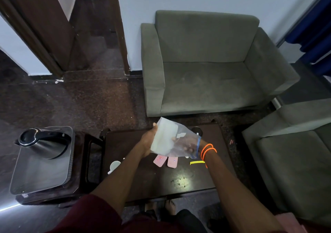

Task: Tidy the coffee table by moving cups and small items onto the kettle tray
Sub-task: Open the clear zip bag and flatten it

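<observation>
Left hand [148,143] grips clear zip bag [172,139] at its left edge; right hand [189,145] is inside it, closure unclear. Bag's above the coffee table [136,179], frame centre. Kettle tray [41,170] lies lower left, so left hand's nearer.

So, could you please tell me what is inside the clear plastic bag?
The right hand is inside the plastic bag, beside a white folded item; what that item is cannot be told.

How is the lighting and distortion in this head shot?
Head view: the room is dim; one bright glare patch on the coffee table top; wide-angle bending curves the door frame and the walls; the plastic bag and the hands look slightly soft.
</observation>
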